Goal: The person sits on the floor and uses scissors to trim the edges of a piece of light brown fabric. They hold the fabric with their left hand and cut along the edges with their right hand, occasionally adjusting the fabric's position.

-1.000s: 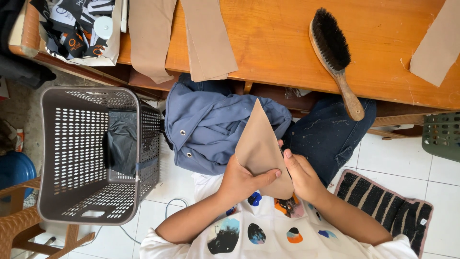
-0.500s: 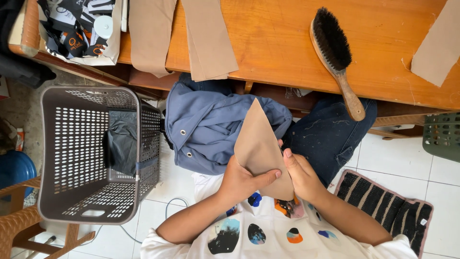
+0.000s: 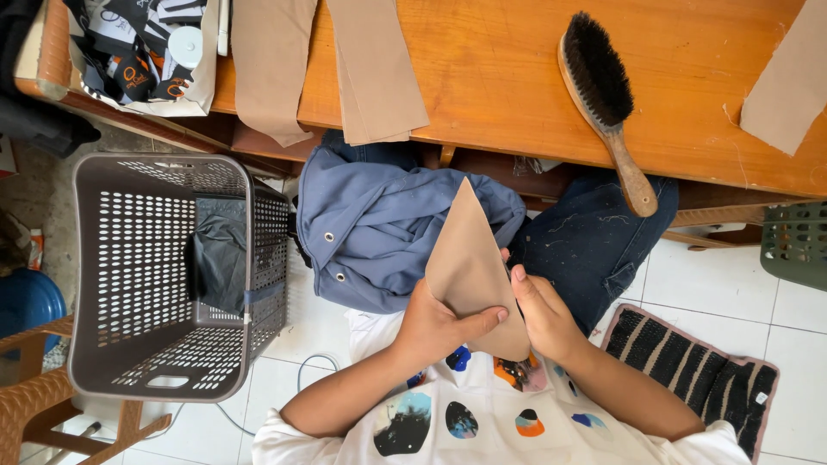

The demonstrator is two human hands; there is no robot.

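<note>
at the far left of the scene a grey slotted laundry basket stands on the floor with a dark garment draped inside its right wall, and a wicker chair shows at the near left corner. beyond it, on the orange wooden table, a pile of black printed labels sits beside two tan strips that hang over the near edge.

moving right, a blue-grey garment with metal eyelets lies bunched below the table edge. just in front of it the left hand holds the tan cloth piece, thumb laid across its face and fingers curled behind, pinching the near edge. the piece stands up as a pointed triangle, so it looks light, thin and fairly stiff, more like interfaced fabric than limp cloth; it should crease rather than tear. the best hold is along the wide near edge, where both hands already are. the right hand presses its right edge with fingers pressed together, though the fingertips behind the cloth may be hidden.

further right, dark denim covers the knee, a wooden brush with black bristles lies on the table, another tan piece sits far right, and a striped mat lies on the tiles. nothing crowds the hands except the blue-grey garment close behind the cloth.
</note>
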